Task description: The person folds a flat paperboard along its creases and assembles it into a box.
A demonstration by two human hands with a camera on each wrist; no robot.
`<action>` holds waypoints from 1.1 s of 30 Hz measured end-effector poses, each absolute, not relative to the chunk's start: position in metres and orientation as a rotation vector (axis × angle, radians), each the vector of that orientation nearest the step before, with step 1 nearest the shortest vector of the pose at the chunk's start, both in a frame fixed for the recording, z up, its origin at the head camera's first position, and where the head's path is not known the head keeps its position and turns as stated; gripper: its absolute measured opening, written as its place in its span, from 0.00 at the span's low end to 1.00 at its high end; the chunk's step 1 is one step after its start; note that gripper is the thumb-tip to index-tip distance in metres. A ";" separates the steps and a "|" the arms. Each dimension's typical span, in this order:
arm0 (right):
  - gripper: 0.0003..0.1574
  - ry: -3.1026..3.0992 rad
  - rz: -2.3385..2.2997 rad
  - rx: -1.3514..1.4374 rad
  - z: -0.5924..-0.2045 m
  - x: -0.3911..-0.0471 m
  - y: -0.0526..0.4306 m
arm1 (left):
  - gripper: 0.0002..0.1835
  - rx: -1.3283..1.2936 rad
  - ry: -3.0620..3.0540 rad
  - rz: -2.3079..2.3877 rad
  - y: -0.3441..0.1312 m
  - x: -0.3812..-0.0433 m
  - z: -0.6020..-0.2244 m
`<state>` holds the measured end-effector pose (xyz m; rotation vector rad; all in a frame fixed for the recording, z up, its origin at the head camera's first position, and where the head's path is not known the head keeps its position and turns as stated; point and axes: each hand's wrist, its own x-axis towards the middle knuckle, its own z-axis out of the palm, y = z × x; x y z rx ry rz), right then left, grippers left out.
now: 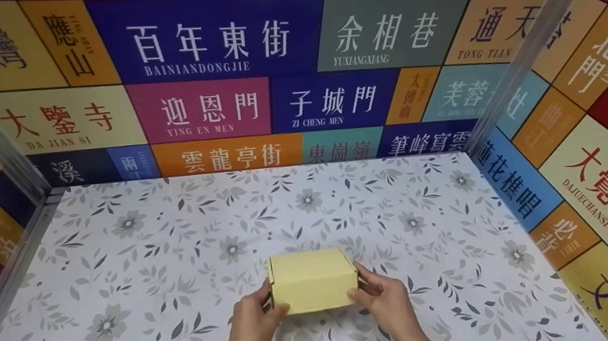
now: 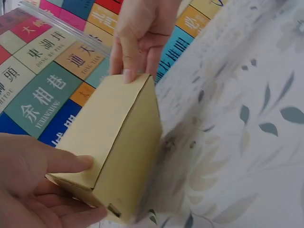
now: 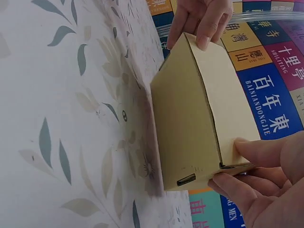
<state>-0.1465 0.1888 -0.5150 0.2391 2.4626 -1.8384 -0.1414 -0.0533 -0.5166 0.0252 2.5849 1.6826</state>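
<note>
A small closed cardboard box (image 1: pixel 314 280), pale yellow, is near the front middle of the floral tabletop. My left hand (image 1: pixel 256 320) grips its left end, with the thumb on the near face and the fingers round the end. At the opposite end my right hand (image 1: pixel 383 301) holds it the same way. Both wrist views show a small dark slot (image 3: pixel 186 179) low on the box near one corner. Whether the box rests on the table or is slightly raised, I cannot tell.
A white tabletop (image 1: pixel 174 258) printed with grey flowers and leaves spreads around the box. Colourful panels (image 1: pixel 216 35) with Chinese lettering stand behind it and on both sides. Clear strips (image 1: pixel 544 33) run along the corners where the panels meet.
</note>
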 end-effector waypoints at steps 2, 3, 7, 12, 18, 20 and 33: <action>0.37 2.457 -1.867 0.263 -0.520 -0.148 0.189 | 0.35 0.046 2.654 1.686 -0.053 -0.142 -0.523; 0.37 2.448 -1.886 0.271 -0.523 -0.149 0.189 | 0.35 0.051 2.670 1.698 -0.053 -0.143 -0.526; 0.35 2.435 -1.922 0.300 -0.532 -0.150 0.188 | 0.36 0.030 2.668 1.753 -0.053 -0.145 -0.537; 0.35 2.444 -1.901 0.331 -0.539 -0.150 0.185 | 0.36 -0.069 2.682 1.716 -0.053 -0.144 -0.545; 0.36 2.459 -1.915 0.313 -0.544 -0.148 0.180 | 0.36 -0.161 2.701 1.646 -0.053 -0.144 -0.549; 0.36 2.464 -1.920 0.306 -0.545 -0.147 0.178 | 0.36 -0.158 2.706 1.643 -0.053 -0.143 -0.551; 0.36 2.498 -1.867 0.314 -0.555 -0.143 0.176 | 0.36 -0.192 2.745 1.681 -0.047 -0.140 -0.565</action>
